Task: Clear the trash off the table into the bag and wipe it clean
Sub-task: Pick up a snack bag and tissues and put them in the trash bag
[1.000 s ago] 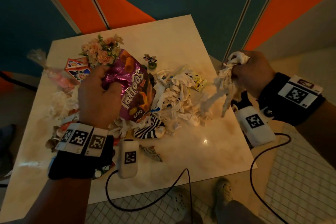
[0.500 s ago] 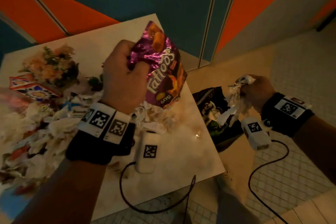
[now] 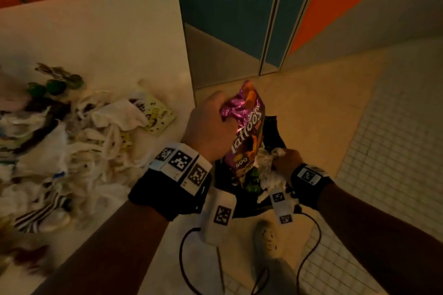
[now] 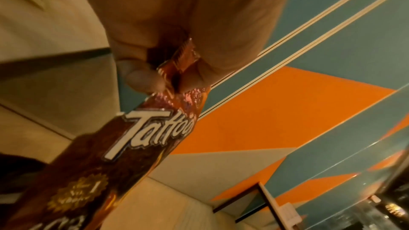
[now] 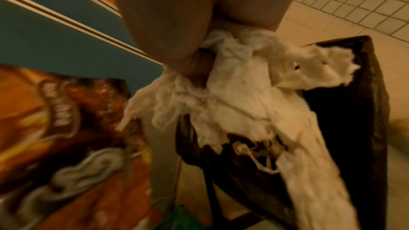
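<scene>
My left hand [image 3: 211,124] grips the crumpled top of a purple Tattoos snack bag [image 3: 247,132], which hangs over the open black trash bag [image 3: 275,132] on the floor to the right of the table. The left wrist view shows fingers [image 4: 141,78] pinching the snack bag [image 4: 124,148]. My right hand [image 3: 286,159] holds a wad of torn white tissue [image 3: 268,165] low in the trash bag's mouth. In the right wrist view the tissue [image 5: 254,97] trails down from my fist into the black bag [image 5: 345,111].
The white table [image 3: 107,38] at left carries a heap of crumpled tissues [image 3: 79,151], a yellow wrapper [image 3: 157,115], striped scraps and other litter. Wrist cables hang below my arms. My shoe [image 3: 265,238] stands on the tiled floor beside the bag.
Both hands have swung right, off the table, and dropped to the trash bag. The snack bag now hangs over its opening and the tissue wad sits lower, in the bag's mouth.
</scene>
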{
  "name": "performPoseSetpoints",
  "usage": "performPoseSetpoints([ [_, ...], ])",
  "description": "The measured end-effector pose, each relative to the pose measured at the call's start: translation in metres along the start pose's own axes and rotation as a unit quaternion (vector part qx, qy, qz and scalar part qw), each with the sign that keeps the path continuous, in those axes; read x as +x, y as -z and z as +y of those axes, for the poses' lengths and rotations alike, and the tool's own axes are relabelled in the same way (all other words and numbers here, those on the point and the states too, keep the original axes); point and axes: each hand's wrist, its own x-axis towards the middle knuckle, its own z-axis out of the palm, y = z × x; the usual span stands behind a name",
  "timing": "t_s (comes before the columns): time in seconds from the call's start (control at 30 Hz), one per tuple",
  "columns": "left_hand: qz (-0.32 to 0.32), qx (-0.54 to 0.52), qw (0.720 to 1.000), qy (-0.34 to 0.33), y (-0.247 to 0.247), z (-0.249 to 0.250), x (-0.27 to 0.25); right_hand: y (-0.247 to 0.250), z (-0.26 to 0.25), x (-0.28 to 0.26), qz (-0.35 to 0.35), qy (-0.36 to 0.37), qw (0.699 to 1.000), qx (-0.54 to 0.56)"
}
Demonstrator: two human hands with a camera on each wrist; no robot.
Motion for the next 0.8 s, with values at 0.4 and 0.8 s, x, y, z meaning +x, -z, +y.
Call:
performPoseSetpoints([
  [0.4,-0.177,0.133,0.970,0.097,-0.159,-0.066,0.056,0.026,0.038,0.052,-0.044,0.007,0.999,-0.022],
  [0.8,-0.438,0.331,0.815,0.184,-0.200,-0.104,0.019,0.055,0.065,0.027,-0.044,-0.032,0.990,0.131],
])
